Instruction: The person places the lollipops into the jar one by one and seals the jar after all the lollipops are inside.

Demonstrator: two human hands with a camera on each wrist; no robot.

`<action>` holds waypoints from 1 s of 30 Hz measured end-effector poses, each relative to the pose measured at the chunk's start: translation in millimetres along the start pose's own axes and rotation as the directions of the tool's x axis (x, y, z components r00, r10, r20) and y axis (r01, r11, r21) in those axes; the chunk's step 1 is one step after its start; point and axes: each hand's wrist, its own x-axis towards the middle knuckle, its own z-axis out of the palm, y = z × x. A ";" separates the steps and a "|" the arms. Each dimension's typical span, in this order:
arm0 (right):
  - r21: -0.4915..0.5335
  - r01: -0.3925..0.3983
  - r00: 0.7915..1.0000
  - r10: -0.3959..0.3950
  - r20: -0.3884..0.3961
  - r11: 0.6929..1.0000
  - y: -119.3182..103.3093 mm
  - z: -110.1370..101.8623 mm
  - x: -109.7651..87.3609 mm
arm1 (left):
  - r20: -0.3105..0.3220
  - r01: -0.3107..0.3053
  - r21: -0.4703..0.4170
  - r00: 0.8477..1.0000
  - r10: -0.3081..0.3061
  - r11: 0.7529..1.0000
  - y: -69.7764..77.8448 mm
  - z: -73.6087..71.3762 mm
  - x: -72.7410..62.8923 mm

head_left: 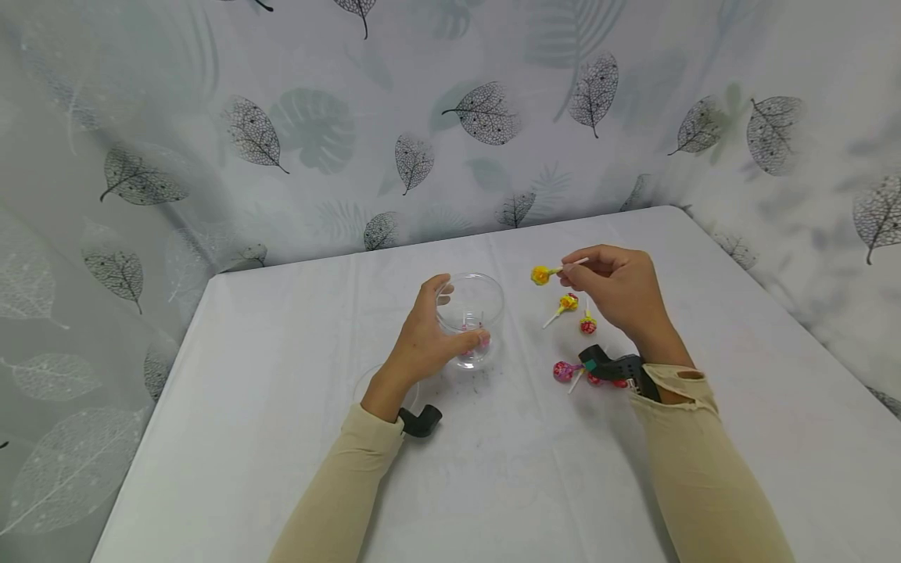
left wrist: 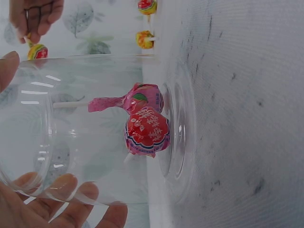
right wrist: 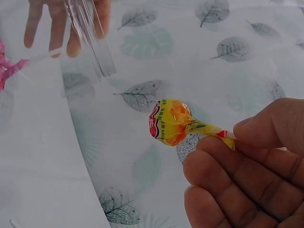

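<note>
My left hand (head_left: 422, 336) grips a clear plastic jar (head_left: 470, 301) round its side, thumb in front and fingers behind. Inside, at the bottom of the jar, lie a pink lollipop (left wrist: 145, 97) and a red one (left wrist: 148, 130), as the left wrist view shows. To the right of the jar, my right hand (head_left: 619, 285) pinches a yellow lollipop (right wrist: 173, 122) by its white stick between thumb and forefinger. Its wrapped head points left toward the jar, above the table.
On the white table (head_left: 246, 438), a yellow-and-red lollipop (head_left: 568, 302) and a red-and-yellow lollipop (head_left: 588, 324) lie below my right hand. A purple lollipop (head_left: 563, 371) and red ones lie nearer, partly behind the right wrist camera. A clear round lid (head_left: 367, 383) lies beside my left wrist.
</note>
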 end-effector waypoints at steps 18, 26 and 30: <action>-0.027 0.016 1.000 -0.016 0.018 1.000 -5.6 5.7 -2.2 | 0.006 -0.001 0.013 1.000 0.001 1.000 1.7 -0.5 -0.4; 0.008 0.015 0.999 -0.015 0.046 1.000 -10.6 9.2 -3.5 | 0.003 0.009 0.015 1.000 -0.009 1.000 2.1 -0.3 -0.3; 0.026 0.010 0.998 -0.012 0.062 1.000 -13.8 12.4 -4.5 | 0.003 0.009 0.011 1.000 -0.009 1.000 2.3 -0.3 -0.3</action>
